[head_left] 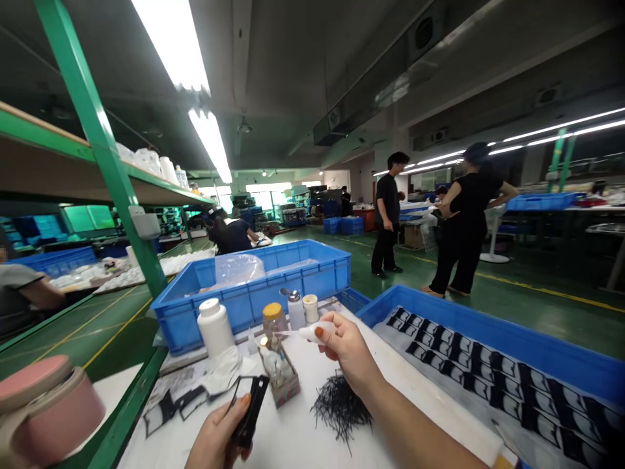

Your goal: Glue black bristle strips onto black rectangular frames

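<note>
My left hand is closed around a black plastic frame, tilted above the white tabletop. In my right hand is a small white squeeze bottle, its thin nozzle pointing left, away from the frame. Beneath the right hand lies a pile of thin black strips. Between the hands stands a small patterned box with white bottles inside. More black frames lie left of my left hand, near a crumpled white cloth.
A blue crate stands behind a white bottle and a yellow-lidded jar. Rows of black parts fill another blue crate on the right. A pink lidded mug sits at left, beside a green post. Several people are farther off.
</note>
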Tool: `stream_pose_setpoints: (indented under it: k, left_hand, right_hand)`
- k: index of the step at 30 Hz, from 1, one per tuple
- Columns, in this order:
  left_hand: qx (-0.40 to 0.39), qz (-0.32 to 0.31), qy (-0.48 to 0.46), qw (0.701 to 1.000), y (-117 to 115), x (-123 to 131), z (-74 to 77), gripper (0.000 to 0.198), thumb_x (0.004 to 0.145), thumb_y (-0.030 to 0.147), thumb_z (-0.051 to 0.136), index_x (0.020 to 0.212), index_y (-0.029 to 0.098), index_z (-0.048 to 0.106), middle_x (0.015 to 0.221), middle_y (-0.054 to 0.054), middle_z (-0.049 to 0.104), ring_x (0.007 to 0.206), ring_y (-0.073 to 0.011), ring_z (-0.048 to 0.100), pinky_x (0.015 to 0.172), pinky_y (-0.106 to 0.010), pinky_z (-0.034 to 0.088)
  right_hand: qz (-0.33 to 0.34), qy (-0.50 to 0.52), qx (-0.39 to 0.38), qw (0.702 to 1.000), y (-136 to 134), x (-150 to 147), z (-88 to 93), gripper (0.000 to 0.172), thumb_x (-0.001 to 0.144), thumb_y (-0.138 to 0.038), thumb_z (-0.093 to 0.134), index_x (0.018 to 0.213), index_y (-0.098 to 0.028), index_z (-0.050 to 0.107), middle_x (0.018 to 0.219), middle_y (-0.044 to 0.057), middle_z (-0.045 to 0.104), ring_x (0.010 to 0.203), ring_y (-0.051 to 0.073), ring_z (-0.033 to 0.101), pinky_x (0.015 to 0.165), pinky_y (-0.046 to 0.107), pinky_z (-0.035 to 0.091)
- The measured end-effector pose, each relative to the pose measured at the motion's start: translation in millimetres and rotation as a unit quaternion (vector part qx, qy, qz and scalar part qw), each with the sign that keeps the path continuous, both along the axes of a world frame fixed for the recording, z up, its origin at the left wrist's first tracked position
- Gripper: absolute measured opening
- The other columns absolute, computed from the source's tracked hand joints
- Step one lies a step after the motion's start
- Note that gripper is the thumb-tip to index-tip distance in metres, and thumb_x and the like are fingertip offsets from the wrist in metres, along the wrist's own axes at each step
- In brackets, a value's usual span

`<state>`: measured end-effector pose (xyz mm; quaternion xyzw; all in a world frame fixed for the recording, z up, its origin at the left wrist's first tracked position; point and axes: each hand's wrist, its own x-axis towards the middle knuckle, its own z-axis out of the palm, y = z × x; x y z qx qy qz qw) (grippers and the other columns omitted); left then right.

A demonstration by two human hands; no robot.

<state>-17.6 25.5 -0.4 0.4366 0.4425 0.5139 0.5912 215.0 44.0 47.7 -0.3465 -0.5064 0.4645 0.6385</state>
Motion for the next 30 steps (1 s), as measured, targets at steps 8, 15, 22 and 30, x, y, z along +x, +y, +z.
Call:
stream_pose_setpoints:
  k: [8,15,22,30]
  left_hand:
    - [0.011,-0.039,0.009,0.999,-2,3,6.0,0.039,0.069,0.046,0.071,0.058,0.014,0.052,0.051,0.001,0.045,0.045,-0.0089,0.040,0.042,-0.021,0.033]
    - [0.005,-0.082,-0.002,0.997,-5,9,4.8,0.034,0.075,0.042,0.067,0.061,0.014,0.054,0.054,0.002,0.045,0.047,-0.0077,0.040,0.043,-0.021,0.034]
    - [0.018,-0.106,0.025,0.994,-6,13,3.8,0.033,0.079,0.041,0.064,0.064,0.013,0.056,0.055,0.001,0.048,0.047,-0.0080,0.042,0.044,-0.021,0.033]
    - [0.023,-0.123,0.034,0.992,-5,15,0.6,0.034,0.080,0.041,0.064,0.061,0.014,0.054,0.054,0.001,0.050,0.046,-0.0079,0.044,0.044,-0.020,0.034]
  right_hand:
    - [0.040,0.005,0.010,0.999,-21,-21,-34.3,0.026,0.077,-0.038,0.074,0.088,-0.016,0.065,0.068,-0.001,0.049,0.057,0.009,0.036,0.051,0.024,0.024]
    - [-0.013,-0.065,0.073,0.995,-30,-24,-39.3,0.024,0.083,-0.043,0.067,0.089,-0.020,0.066,0.084,0.005,0.061,0.067,0.015,0.049,0.055,0.027,0.034]
    - [-0.055,-0.095,0.105,0.988,-39,-29,-37.8,0.025,0.083,-0.045,0.067,0.089,-0.020,0.066,0.081,0.006,0.062,0.061,0.015,0.047,0.051,0.029,0.033]
    - [-0.069,-0.150,0.119,0.979,-43,-29,-34.2,0.024,0.084,-0.043,0.066,0.085,-0.020,0.066,0.076,0.004,0.061,0.057,0.014,0.046,0.049,0.028,0.036]
